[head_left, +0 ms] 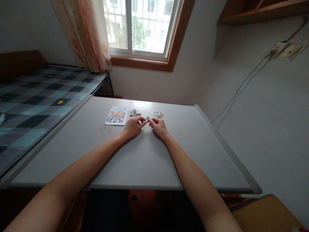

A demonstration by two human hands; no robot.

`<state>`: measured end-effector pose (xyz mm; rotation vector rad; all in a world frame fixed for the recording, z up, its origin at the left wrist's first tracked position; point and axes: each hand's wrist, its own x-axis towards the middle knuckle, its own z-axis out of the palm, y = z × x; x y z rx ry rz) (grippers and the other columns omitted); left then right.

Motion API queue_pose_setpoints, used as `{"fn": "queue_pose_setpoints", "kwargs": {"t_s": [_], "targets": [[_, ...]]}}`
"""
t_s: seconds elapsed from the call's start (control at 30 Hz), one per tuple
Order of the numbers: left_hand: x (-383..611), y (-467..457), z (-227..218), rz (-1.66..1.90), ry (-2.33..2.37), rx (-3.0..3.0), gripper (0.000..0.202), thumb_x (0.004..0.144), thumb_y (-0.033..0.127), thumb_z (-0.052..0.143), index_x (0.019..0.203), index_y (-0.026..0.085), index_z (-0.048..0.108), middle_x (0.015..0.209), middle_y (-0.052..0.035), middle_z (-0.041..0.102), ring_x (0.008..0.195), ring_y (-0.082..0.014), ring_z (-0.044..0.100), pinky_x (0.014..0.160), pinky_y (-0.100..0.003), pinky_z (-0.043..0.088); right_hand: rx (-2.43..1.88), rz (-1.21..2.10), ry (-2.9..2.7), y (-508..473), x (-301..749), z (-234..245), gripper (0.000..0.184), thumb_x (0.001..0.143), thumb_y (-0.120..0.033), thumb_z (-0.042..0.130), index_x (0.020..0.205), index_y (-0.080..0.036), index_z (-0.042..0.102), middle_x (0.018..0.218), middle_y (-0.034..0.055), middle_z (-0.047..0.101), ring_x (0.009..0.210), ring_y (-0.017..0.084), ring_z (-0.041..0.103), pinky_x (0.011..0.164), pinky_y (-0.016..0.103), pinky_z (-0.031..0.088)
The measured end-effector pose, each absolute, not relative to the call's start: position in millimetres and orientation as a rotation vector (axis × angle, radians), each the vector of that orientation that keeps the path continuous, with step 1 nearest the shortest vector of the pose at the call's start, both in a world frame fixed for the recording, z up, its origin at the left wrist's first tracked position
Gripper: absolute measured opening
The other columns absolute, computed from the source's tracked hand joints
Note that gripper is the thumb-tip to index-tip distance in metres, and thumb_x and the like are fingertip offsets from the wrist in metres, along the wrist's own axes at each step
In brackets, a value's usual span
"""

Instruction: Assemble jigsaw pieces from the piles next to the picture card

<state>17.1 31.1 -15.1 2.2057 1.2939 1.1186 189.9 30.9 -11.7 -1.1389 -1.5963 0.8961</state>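
Both my hands rest on a grey table [145, 154], fingertips meeting at a small teal puzzle piece [147, 118]. My left hand [133, 126] pinches toward it from the left, and my right hand [158, 126] pinches it from the right. Just beyond the left hand lies a small heap of loose puzzle pieces [134, 112]. A second heap [158, 114] lies beyond the right hand. A colourful picture card [117, 115] lies flat to the left of the heaps.
A bed with a checked cover [36, 100] runs along the table's left edge. White walls close in behind and to the right, with a window [142, 25] and curtain [84, 35] at the back. A wooden seat corner [263, 212] shows at lower right.
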Motion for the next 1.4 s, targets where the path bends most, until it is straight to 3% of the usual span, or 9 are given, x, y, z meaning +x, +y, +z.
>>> {"fn": "queue_pose_setpoints", "kwargs": {"t_s": [0.3,1.07,1.23,1.4], "targets": [[17,31,-13,1.162,1.316,2.125,0.025,0.083,0.040,0.058,0.095,0.020,0.065,0.077,0.0005,0.066,0.058,-0.0095,0.058,0.057,-0.021,0.046,-1.149,0.896,-1.654,29,188,-10,0.031,0.078,-0.038,0.050,0.074,-0.013,0.067,0.061,0.0022,0.061,0.054,0.010,0.050,0.055,0.023,0.039],[17,29,-11,1.125,1.373,2.183,0.020,0.083,0.037,0.056,0.090,0.020,0.065,0.075,-0.0003,0.066,0.060,-0.0116,0.058,0.059,-0.023,0.045,-1.272,0.713,-1.831,22,188,-4,0.024,0.084,-0.026,0.045,0.076,-0.015,0.064,0.065,0.0012,0.062,0.060,0.011,0.053,0.061,0.021,0.038],[17,26,-9,1.027,1.434,2.357,0.019,0.082,0.029,0.057,0.095,0.019,0.067,0.087,-0.0046,0.066,0.081,-0.0178,0.060,0.075,-0.030,0.047,-1.542,0.437,-1.959,21,194,0,0.025,0.086,-0.024,0.046,0.068,-0.016,0.061,0.067,0.0045,0.063,0.060,0.013,0.051,0.061,0.023,0.034],[19,24,-10,0.885,1.372,2.560,0.024,0.084,0.031,0.053,0.099,0.021,0.069,0.099,-0.0069,0.064,0.098,-0.0233,0.056,0.087,-0.037,0.044,-1.642,0.354,-2.031,21,195,1,0.026,0.084,-0.027,0.051,0.063,-0.017,0.061,0.066,0.0065,0.064,0.060,0.014,0.049,0.059,0.025,0.032]]}}
